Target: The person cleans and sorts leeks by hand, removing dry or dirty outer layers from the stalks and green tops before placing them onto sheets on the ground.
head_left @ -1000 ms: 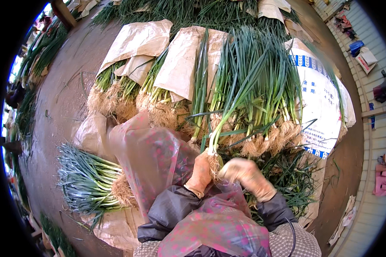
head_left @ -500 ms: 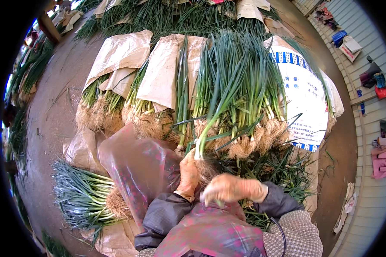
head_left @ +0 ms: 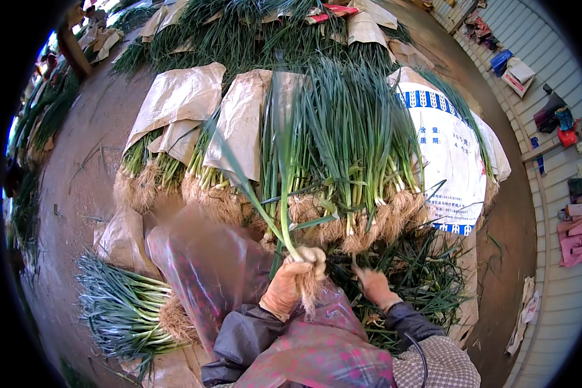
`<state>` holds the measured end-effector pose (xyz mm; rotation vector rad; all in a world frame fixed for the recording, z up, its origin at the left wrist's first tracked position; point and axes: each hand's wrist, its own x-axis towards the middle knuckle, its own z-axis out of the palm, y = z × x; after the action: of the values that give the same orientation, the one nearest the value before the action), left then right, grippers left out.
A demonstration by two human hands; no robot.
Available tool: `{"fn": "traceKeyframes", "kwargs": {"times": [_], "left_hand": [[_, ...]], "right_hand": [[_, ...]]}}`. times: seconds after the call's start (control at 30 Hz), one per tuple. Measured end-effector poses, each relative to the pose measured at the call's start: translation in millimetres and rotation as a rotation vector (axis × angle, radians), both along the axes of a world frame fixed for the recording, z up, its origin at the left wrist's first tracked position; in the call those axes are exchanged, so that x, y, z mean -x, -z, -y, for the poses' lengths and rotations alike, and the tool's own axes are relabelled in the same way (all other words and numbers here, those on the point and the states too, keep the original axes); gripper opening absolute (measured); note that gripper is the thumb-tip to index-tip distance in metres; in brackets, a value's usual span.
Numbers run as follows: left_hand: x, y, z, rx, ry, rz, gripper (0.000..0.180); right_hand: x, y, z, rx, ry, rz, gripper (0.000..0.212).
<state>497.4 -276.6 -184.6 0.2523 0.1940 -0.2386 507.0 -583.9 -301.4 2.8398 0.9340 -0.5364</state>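
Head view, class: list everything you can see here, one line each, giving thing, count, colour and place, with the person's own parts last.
Held green onion stalks with white base and tan roots: few, in left hand, centre.
Stacked green onion bundles with tan roots: many, green, centre and top.
Brown paper sacks: several, tan, over bundles, upper left.
White woven sack with blue print: one, right.
Separate green onion bundle: one, green, lower left.
Translucent pink plastic sheet: one, lower centre.
Loose green leaves: a pile, right of the hands.
Clothes and bags: several, mixed colours, far right.
Left hand: gloved, gripping stalks.
Right hand: gloved, in the loose leaves.
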Motion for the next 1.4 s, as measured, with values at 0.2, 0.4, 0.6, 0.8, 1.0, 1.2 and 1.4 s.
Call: {"fn": "traceKeyframes", "kwargs": {"times": [0.2, 0.4, 0.6, 0.8, 1.0, 1.2, 1.4], "left_hand": [[6.7, 45.1, -10.6, -0.097, 0.106, -0.193, 0.029], [-2.0, 41.4, -3.1, -0.41, 0.031, -0.177, 0.035], [-3.9, 28.3, -9.8, -0.304, 0.029, -0.094, 0.037], [6.4, 42.8, -8.5, -0.263, 0.037, -0.251, 0.029], [8.2, 50.6, -5.8, -0.381, -0.081, -0.253, 0.022], [5.8, 52.9, -5.2, -0.236, -0.134, -0.324, 0.019], [4.9, 51.9, -5.6, -0.115, -0.196, -0.367, 0.02]], "right_hand": [[8.8, -33.1, -28.9, -0.436, 0.487, -0.26, 0.056], [-78.8, -24.5, -99.3, -0.824, 0.692, -0.256, 0.029], [-30.8, -88.7, -161.5, -0.529, -0.031, 0.229, 0.016], [-99.8, -109.3, -139.7, -1.164, 0.496, -0.731, 0.046], [-99.0, -81.5, -194.5, -0.965, 0.283, -0.053, 0.024], [-26.7, -108.8, -167.8, -1.087, 0.288, -0.325, 0.027], [-54.1, -157.4, -82.2, -0.703, 0.386, -0.471, 0.037]]}}
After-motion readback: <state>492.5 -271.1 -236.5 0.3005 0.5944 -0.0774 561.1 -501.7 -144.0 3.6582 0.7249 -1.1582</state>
